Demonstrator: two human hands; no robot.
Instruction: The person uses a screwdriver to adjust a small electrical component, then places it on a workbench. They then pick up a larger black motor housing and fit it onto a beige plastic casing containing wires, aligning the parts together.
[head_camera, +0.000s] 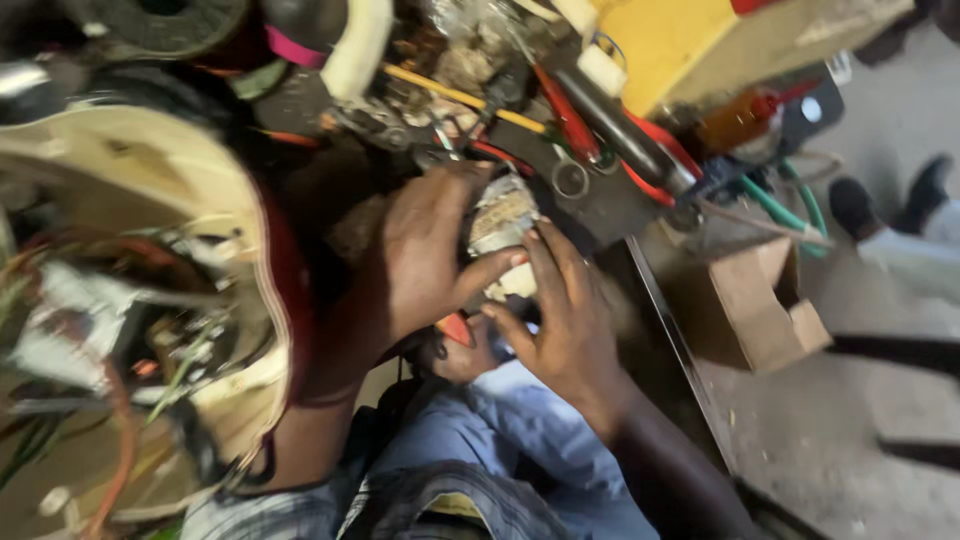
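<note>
**Both hands on a small wound part over a crowded bench**

The part (503, 222) sits at the middle of the view, just above the person's lap: a pale, blurred lump with what looks like a band of copper winding, too soft to identify further. The left hand (430, 255) wraps it from the left, thumb pressed across its near face, fingers closed round the far side. The right hand (565, 315) comes in from below right, fingers narrow and laid against the part's right edge; whether they pinch it or only steady it I cannot tell. A small red piece (456, 328) shows just below the left hand.

Beyond the part, far side, lie red-handled pliers (570, 125), scissors (568, 175) and a yellow box (665, 40). An open appliance shell (150, 180) full of loose wires fills the left. A cardboard box (760, 300) stands on the floor to the right.

Risks, as I judge them: the grip is over the lap, not the bench, so a slip would drop the part. Thumb pressure could nick thin winding. Loose wires nearby could snag a sleeve.
</note>
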